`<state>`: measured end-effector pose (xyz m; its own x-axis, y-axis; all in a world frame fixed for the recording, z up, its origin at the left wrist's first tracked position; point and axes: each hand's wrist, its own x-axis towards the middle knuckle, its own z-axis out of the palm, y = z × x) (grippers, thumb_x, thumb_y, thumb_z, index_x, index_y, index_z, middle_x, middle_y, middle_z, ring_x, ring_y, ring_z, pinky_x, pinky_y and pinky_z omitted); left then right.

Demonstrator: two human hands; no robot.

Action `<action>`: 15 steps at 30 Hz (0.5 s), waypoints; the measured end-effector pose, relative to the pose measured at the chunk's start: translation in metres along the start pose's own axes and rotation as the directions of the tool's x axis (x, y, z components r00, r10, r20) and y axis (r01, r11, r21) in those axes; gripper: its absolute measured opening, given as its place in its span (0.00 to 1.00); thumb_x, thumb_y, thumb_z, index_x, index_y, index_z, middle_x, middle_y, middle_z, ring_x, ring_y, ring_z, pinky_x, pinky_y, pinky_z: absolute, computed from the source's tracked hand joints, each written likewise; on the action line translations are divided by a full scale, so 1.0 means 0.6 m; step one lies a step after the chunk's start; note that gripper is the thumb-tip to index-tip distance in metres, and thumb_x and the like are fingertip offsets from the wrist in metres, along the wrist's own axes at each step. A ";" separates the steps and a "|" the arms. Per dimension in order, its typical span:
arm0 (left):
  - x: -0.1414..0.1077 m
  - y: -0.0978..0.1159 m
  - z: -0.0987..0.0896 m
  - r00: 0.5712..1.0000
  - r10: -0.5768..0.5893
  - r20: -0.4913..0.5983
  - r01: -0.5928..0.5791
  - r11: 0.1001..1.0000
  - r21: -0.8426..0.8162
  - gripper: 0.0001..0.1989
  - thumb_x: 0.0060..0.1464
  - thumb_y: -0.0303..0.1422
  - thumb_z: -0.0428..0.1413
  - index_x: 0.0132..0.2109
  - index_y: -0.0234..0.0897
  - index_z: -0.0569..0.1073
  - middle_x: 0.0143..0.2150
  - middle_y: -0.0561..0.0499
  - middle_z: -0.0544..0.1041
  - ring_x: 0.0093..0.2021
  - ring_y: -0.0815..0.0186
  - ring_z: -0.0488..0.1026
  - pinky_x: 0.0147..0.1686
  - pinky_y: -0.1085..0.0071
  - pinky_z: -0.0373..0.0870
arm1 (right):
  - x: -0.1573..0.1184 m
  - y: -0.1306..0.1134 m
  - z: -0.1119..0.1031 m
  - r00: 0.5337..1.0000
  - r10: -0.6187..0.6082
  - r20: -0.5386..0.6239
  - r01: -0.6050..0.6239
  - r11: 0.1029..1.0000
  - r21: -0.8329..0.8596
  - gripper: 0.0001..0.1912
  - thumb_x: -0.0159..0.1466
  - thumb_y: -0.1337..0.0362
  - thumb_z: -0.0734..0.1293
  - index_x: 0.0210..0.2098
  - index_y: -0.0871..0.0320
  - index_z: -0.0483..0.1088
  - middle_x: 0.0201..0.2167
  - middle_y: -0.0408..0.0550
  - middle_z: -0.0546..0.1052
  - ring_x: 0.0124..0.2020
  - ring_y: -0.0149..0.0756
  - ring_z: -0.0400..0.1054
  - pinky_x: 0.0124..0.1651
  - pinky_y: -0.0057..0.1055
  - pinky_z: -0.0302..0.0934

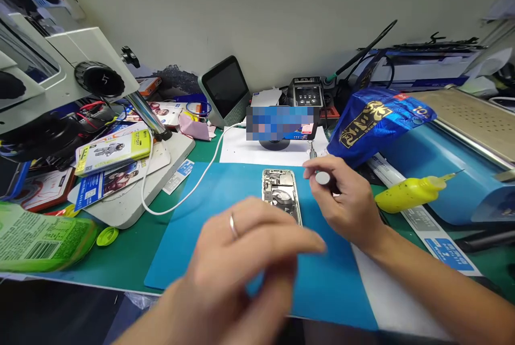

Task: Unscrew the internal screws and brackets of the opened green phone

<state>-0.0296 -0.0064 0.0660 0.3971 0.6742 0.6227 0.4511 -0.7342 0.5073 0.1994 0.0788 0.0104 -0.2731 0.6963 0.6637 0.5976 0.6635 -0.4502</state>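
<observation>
An opened phone (pixel 281 190) lies on the blue mat (pixel 193 243), its inner parts showing and its lower end hidden behind my left hand. Blurred by closeness, my left hand (pixel 249 259) hovers in front of the phone, fingers bent and pointing right, a ring on one finger; whether anything is between its fingertips cannot be made out. To the right of the phone, my right hand (pixel 346 195) is closed around a small cylindrical tool (pixel 323 178) with a round grey end.
Microscope stand (pixel 140 109) at left, with boxes on its base (pixel 132 205). A white cable (pixel 201 186) crosses the mat's left part. Behind are a smart display (pixel 227 87) and a phone on a stand (pixel 281 123). Blue pouch (pixel 374 122) and yellow bottle (pixel 410 193) stand right.
</observation>
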 end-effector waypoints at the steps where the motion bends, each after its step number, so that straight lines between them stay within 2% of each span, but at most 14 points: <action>1: 0.018 -0.021 0.006 1.000 0.029 0.011 -0.029 1.000 -0.002 0.10 0.68 0.25 0.51 0.50 0.40 0.75 0.39 0.50 0.79 0.36 0.68 0.77 0.35 0.71 0.75 | 0.008 0.003 -0.002 0.999 -0.031 0.041 0.033 0.998 -0.050 0.10 0.69 0.71 0.62 0.47 0.54 0.70 0.39 0.45 0.79 0.33 0.31 0.74 0.36 0.29 0.70; 4: 0.059 -0.094 0.031 0.979 0.182 0.095 -0.191 0.976 0.104 0.09 0.64 0.25 0.50 0.43 0.35 0.75 0.30 0.52 0.76 0.28 0.69 0.71 0.30 0.71 0.68 | 0.037 0.021 0.007 0.980 -0.108 0.167 0.141 0.969 -0.201 0.14 0.66 0.73 0.62 0.47 0.56 0.72 0.51 0.47 0.81 0.46 0.38 0.79 0.42 0.32 0.72; 7: 0.078 -0.155 0.051 0.965 0.225 0.135 -0.246 0.956 0.162 0.09 0.62 0.29 0.51 0.36 0.36 0.76 0.25 0.54 0.72 0.25 0.69 0.67 0.27 0.70 0.60 | 0.060 0.042 0.028 0.968 -0.130 0.215 0.201 0.914 -0.351 0.21 0.64 0.77 0.60 0.54 0.59 0.71 0.66 0.48 0.72 0.54 0.42 0.77 0.38 0.32 0.72; 9: 0.079 -0.179 0.058 0.972 0.203 0.118 -0.222 0.958 0.183 0.10 0.61 0.30 0.51 0.35 0.36 0.75 0.25 0.54 0.71 0.25 0.68 0.66 0.28 0.70 0.60 | 0.067 0.053 0.040 0.968 -0.122 0.218 0.210 0.873 -0.441 0.24 0.63 0.78 0.60 0.56 0.61 0.70 0.69 0.50 0.67 0.49 0.42 0.79 0.31 0.33 0.69; 11: 0.074 -0.192 0.062 0.980 0.165 0.108 -0.183 0.965 0.187 0.10 0.60 0.30 0.50 0.33 0.37 0.74 0.25 0.53 0.70 0.26 0.68 0.65 0.28 0.70 0.60 | 0.067 0.061 0.047 0.970 -0.108 0.218 0.208 0.835 -0.510 0.24 0.63 0.78 0.59 0.57 0.62 0.70 0.70 0.53 0.65 0.40 0.41 0.80 0.24 0.34 0.64; 13: 0.067 -0.196 0.065 0.987 0.112 0.117 -0.132 0.976 0.176 0.09 0.58 0.30 0.49 0.32 0.38 0.72 0.25 0.54 0.70 0.26 0.68 0.64 0.28 0.70 0.60 | 0.063 0.065 0.048 0.969 -0.103 0.224 0.212 0.810 -0.547 0.23 0.63 0.77 0.59 0.56 0.63 0.71 0.70 0.54 0.65 0.35 0.40 0.80 0.22 0.36 0.62; 15: 0.061 -0.197 0.070 0.990 0.040 0.137 -0.062 0.985 0.160 0.08 0.56 0.29 0.49 0.30 0.38 0.69 0.24 0.54 0.70 0.25 0.69 0.64 0.28 0.71 0.59 | 0.057 0.066 0.045 0.967 -0.110 0.231 0.224 0.800 -0.557 0.23 0.63 0.76 0.59 0.56 0.62 0.71 0.69 0.54 0.66 0.36 0.41 0.80 0.23 0.36 0.65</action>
<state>-0.0348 0.1085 0.0043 0.5209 0.6485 0.5550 0.5476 -0.7527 0.3656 0.1930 0.1364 -0.0007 -0.5038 0.6633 0.5533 0.8365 0.5344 0.1209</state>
